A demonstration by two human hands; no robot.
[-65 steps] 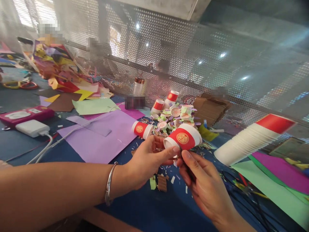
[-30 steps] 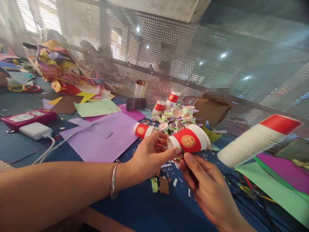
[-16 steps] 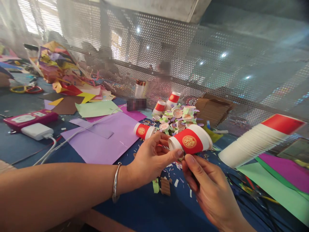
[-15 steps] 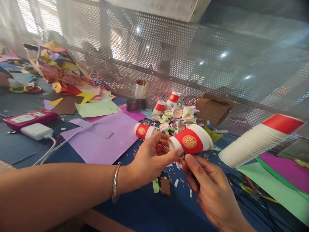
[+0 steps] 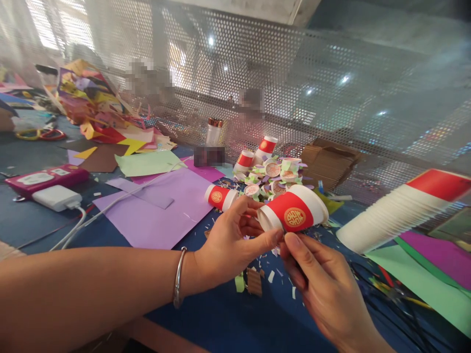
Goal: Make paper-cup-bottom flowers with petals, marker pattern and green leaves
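Note:
A white paper cup with a red band and gold emblem point(image 5: 299, 210) lies tilted between my hands, its base to the left and its rim to the right. My left hand point(image 5: 235, 240) holds the cup near its base, thumb in front and fingers behind. The thumb and fingers of my right hand point(image 5: 316, 274) are pinched together just under the cup's lower side; whatever they grip is hidden. Behind the cup is a pile of cut cup pieces with green and purple paper bits point(image 5: 272, 171). Another red-banded cup point(image 5: 220, 197) lies on its side left of the pile.
A tall stack of cups point(image 5: 390, 215) leans at the right, near green paper point(image 5: 423, 279) and black cables. Purple paper point(image 5: 165, 211), a pink box point(image 5: 47, 180) and a white charger point(image 5: 57, 197) are at the left. Scissors point(image 5: 40, 133) lie farther back. Scraps litter the blue table point(image 5: 235, 323).
The cup has turned slightly in my hands, its emblem now lower and further right. My fingers keep nearly the same grip. The whole view has shifted a little.

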